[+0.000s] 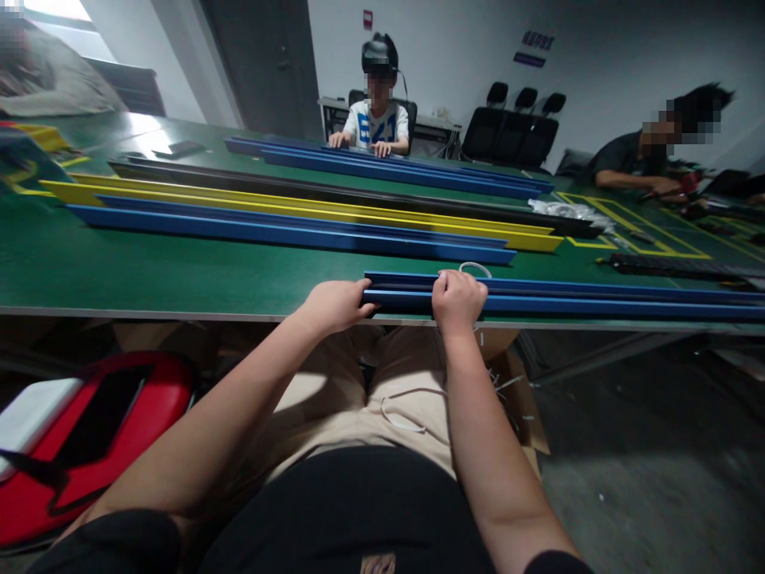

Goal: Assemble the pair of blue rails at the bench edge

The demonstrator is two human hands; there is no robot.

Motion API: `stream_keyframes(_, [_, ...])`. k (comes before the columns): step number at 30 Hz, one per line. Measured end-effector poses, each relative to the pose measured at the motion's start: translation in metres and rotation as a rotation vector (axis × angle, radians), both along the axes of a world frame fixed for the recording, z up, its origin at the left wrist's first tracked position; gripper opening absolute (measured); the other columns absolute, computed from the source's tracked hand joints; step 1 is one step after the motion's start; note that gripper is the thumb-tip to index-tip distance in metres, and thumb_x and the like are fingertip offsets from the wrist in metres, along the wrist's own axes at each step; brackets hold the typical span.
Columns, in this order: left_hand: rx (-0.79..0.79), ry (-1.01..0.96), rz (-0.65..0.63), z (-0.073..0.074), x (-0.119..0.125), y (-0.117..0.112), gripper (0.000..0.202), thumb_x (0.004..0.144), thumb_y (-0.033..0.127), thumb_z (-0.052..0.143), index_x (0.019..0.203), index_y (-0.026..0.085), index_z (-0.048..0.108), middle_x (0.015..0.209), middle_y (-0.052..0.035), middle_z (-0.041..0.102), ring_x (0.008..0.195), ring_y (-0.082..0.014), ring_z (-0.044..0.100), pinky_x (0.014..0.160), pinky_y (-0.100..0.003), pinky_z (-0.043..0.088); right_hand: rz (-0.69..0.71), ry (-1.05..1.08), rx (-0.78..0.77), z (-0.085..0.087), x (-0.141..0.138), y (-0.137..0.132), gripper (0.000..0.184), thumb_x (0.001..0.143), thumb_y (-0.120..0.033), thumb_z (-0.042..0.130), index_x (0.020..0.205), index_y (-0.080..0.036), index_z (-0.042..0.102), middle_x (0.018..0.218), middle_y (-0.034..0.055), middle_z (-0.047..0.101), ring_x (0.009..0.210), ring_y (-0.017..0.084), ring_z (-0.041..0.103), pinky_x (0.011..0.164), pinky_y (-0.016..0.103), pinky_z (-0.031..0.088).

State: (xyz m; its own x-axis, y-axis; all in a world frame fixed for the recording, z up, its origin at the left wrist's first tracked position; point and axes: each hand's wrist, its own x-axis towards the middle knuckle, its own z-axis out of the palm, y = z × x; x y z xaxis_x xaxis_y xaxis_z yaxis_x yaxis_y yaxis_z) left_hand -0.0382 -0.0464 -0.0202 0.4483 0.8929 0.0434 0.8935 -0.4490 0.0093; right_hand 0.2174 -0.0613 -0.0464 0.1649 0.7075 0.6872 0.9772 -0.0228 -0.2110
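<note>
A long blue rail (pixel 598 296) lies along the near edge of the green table (pixel 149 271), running off to the right. My left hand (pixel 335 305) is closed over the rail's left end. My right hand (pixel 457 300) grips the rail a little further right, fingers wrapped round it. A thin white loop, a cable tie or cord (pixel 475 269), sticks up just behind my right hand; whether the fingers hold it I cannot tell.
Blue (pixel 287 231), yellow (pixel 299 209) and black (pixel 335 191) rails lie across the table's middle, more blue ones (pixel 388 167) further back. One person sits opposite, another at the right. A red case (pixel 89 430) stands at my left, a cardboard box (pixel 519 399) under the table.
</note>
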Motion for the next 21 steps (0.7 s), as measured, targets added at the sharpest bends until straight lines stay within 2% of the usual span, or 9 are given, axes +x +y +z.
stream_keyframes(9, [-0.019,-0.017,-0.017,0.0026,-0.0041,0.0015,0.061,0.093,0.059,0.048,0.142,0.023,0.052,0.116,-0.0108,0.074,0.103,-0.0277,0.07,0.081,-0.032,0.05,-0.018,-0.018,0.0,-0.0022,0.0,0.0018,0.034,0.1,-0.03,0.038,0.093,-0.02,0.071,0.098,0.0101,0.073,0.099,0.024,0.058,0.086,0.038,0.029])
stream_keyframes(15, [-0.002,-0.031,-0.049,0.0,-0.0057,0.0009,0.06,0.094,0.057,0.047,0.147,0.028,0.048,0.118,-0.0076,0.074,0.105,-0.0264,0.07,0.083,-0.032,0.049,-0.01,-0.011,-0.006,-0.0025,0.0005,0.0014,0.034,0.1,-0.03,0.038,0.095,-0.02,0.071,0.099,0.0088,0.073,0.099,0.024,0.059,0.086,0.038,0.029])
stream_keyframes(21, [-0.021,-0.03,-0.027,0.0017,-0.005,0.0019,0.061,0.093,0.058,0.049,0.146,0.027,0.05,0.119,-0.0082,0.074,0.106,-0.0273,0.07,0.083,-0.032,0.049,-0.01,0.002,0.001,-0.0022,-0.0001,0.0014,0.033,0.099,-0.03,0.04,0.094,-0.02,0.071,0.1,0.0095,0.073,0.099,0.024,0.058,0.087,0.039,0.029])
